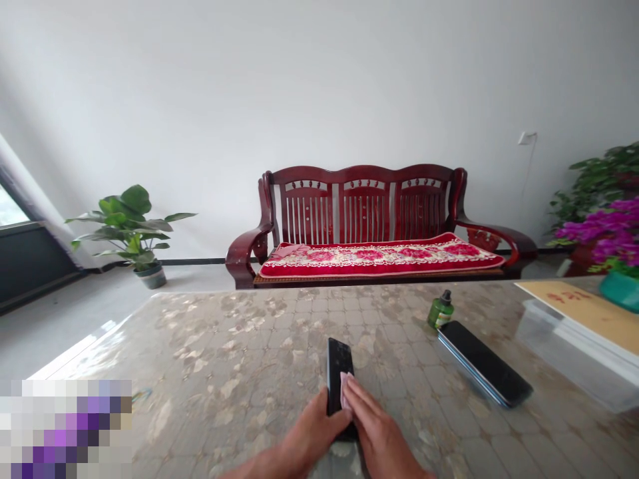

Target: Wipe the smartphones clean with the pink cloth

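A black smartphone (340,352) is held near the front middle of the table, its screen facing up. My left hand (317,426) is closed around its left side and lower part, with the thumb lying over the screen. My right hand (377,426) presses a small pale pink cloth (345,386) against the right part of the screen, fingers together. Much of the phone's lower half is hidden by the hands. To the right lies a larger dark-screened phone (484,362) with a blue edge, and just behind it stands a small green bottle (441,311) with a black top.
The table (239,359) has a patterned, glossy cover. At its right are a tan folder (574,306) over a clear plastic box (554,352) and purple flowers (604,229) in a teal pot. Beyond stands a wooden bench (362,174); a potted plant (132,219) is at left.
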Available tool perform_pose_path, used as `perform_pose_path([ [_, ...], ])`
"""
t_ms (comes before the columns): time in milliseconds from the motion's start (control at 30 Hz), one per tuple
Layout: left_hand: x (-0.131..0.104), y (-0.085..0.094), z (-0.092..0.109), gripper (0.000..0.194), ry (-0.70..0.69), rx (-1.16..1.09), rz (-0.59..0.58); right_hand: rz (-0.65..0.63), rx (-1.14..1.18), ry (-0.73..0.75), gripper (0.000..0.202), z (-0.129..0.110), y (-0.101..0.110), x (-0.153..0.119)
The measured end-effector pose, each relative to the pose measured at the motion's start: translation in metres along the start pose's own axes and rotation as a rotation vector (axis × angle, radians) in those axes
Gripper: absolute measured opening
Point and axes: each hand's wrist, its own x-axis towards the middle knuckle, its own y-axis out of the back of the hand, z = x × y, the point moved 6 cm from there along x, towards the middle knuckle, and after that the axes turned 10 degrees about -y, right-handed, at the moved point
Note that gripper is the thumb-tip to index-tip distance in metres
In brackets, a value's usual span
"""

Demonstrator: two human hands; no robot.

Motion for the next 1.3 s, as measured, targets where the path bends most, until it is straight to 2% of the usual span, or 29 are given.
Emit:
perform_pose_path([
  [67,-0.001,-0.001,0.005,0.035,-0.155,0.062,0.046,0.045,0.104,-0.042,0.041,-0.002,0.001,0.007],
  [133,-0.001,0.0,0.007,0.038,-0.223,0.13,0.056,0.065,0.196,-0.085,0.033,-0.003,0.003,0.014],
  [267,0.0,0.018,0.01,0.024,-0.17,0.435,0.051,0.098,0.35,-0.195,0.026,0.004,0.011,0.024],
  [367,0.001,0.032,0.019,0.02,-0.179,0.639,0.004,0.229,0.411,-0.272,0.027,0.014,0.031,0.028],
  [467,0.0,0.036,0.026,0.019,-0.211,0.734,-0.043,0.381,0.353,-0.173,0.026,0.011,0.059,0.035],
  [567,-0.003,0.034,0.027,0.021,-0.252,0.752,-0.062,0.419,0.134,0.035,0.028,-0.005,0.075,0.044],
  [633,-0.005,0.032,0.026,0.022,-0.279,0.742,-0.064,0.391,-0.042,0.142,0.033,-0.015,0.074,0.048],
  [733,-0.005,0.031,0.024,0.023,-0.268,0.741,-0.054,0.343,-0.236,0.227,0.036,-0.027,0.062,0.05],
  [967,-0.002,0.032,0.025,0.02,-0.274,0.731,-0.019,0.157,-0.355,0.38,0.041,-0.068,0.023,0.04],
  [1067,-0.003,0.031,0.025,0.019,-0.281,0.746,-0.041,0.153,-0.368,0.367,0.04,-0.063,0.031,0.044],
  [1200,-0.003,0.03,0.024,0.021,-0.257,0.795,-0.07,0.245,-0.431,0.281,0.038,-0.036,0.056,0.054],
  [1300,-0.002,0.03,0.025,0.021,-0.231,0.818,-0.082,0.284,-0.454,0.258,0.038,-0.032,0.057,0.054],
])
